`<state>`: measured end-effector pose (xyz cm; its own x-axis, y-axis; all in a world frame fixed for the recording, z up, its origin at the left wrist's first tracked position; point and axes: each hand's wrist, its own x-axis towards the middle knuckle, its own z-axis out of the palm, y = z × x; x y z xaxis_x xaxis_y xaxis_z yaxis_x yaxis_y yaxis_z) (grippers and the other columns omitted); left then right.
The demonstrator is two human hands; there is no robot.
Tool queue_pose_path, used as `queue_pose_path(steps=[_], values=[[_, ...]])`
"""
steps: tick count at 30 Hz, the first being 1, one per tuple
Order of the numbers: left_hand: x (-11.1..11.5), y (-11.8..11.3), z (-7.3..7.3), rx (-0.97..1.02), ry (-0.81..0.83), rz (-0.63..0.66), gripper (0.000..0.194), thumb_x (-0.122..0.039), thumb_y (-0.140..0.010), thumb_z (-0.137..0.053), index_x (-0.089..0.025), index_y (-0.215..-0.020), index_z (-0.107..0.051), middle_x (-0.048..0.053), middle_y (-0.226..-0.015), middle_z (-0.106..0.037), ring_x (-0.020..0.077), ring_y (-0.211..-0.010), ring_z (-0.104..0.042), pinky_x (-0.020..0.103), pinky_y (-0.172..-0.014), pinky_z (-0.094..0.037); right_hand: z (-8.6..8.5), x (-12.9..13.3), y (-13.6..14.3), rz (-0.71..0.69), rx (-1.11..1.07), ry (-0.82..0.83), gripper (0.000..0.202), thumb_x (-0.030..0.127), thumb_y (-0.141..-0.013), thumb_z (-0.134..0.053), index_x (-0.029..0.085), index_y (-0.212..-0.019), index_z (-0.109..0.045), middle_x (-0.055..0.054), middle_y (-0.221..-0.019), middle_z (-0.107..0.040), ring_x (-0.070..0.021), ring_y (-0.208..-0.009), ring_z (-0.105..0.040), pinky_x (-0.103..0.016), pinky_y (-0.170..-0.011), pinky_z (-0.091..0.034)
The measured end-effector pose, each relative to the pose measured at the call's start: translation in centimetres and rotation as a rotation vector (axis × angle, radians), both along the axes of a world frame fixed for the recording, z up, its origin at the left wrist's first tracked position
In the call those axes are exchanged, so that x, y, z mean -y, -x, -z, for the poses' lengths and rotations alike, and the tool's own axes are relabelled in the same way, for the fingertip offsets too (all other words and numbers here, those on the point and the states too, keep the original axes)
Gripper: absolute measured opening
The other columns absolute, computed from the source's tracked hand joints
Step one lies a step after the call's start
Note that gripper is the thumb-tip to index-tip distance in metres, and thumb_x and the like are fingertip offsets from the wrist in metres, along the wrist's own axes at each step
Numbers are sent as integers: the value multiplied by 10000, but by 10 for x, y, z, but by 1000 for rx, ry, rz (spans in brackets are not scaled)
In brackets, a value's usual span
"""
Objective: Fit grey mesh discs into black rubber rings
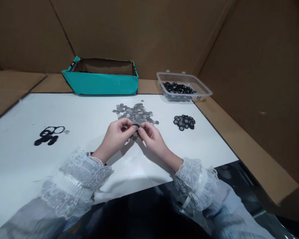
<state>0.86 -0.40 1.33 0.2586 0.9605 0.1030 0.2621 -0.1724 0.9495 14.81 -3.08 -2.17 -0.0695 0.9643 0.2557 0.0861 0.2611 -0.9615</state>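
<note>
Between the fingertips of both hands is a small black ring [136, 125]; a grey disc seems to sit at it, though the fingers hide most of it. My left hand [119, 133] pinches the ring from the left. From the right, my right hand [153, 136] pinches its other edge. Just behind and below the fingers lies a loose pile of small grey discs [137, 113] on the white board. Right of my hands rests a heap of black rings with grey centres [184, 122].
On the left lie several black rings and discs [48, 135] with one grey disc [66, 132]. A turquoise box [104, 84] stands at the back. Behind right, a clear plastic container [199, 87] holds many black rings [176, 88]. Cardboard walls [149, 36] enclose the white board [89, 109].
</note>
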Motion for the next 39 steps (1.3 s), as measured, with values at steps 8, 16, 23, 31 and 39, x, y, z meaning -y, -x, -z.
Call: queue_pose_path(steps=[8,16,23,31,39], values=[[0,1,3,-76,-48,-8,158,-311,-740,-598,-172,-679,-555,-10,-618,-555,118,-548,-515,243,-517,-416,3,-3,-2,6,18,-13,159,312,-853,-525,204,-761,-453,25,-696,-479,-116,-630,-462,-268,-592,-361],[4,-5,6,47,14,1,174,-345,-759,-570,-173,-745,-546,-6,-661,-570,127,-569,-541,253,-542,-444,-1,-2,5,64,-234,35,172,280,-801,-617,216,-875,-475,11,-775,-569,-122,-691,-573,-273,-656,-488],[3,-3,4,10,9,16,169,-333,-760,-583,-164,-764,-572,3,-687,-574,130,-598,-543,259,-554,-444,-9,-2,3,110,-132,-49,73,191,-838,-542,211,-883,-596,-45,-902,-653,-169,-875,-605,-324,-795,-502],[0,-2,5,-62,42,63,158,-316,-766,-540,-164,-734,-570,-6,-656,-560,128,-593,-529,251,-551,-417,0,-7,-6,-46,-149,29,181,158,-797,-536,214,-959,-595,-35,-934,-654,-142,-803,-594,-284,-732,-490],[6,-8,11,-66,70,68,189,-334,-753,-532,-184,-640,-514,-24,-556,-502,125,-527,-480,242,-497,-369,3,-9,-17,-49,-143,147,164,209,-740,-578,210,-902,-557,16,-751,-589,-116,-645,-544,-242,-605,-450]])
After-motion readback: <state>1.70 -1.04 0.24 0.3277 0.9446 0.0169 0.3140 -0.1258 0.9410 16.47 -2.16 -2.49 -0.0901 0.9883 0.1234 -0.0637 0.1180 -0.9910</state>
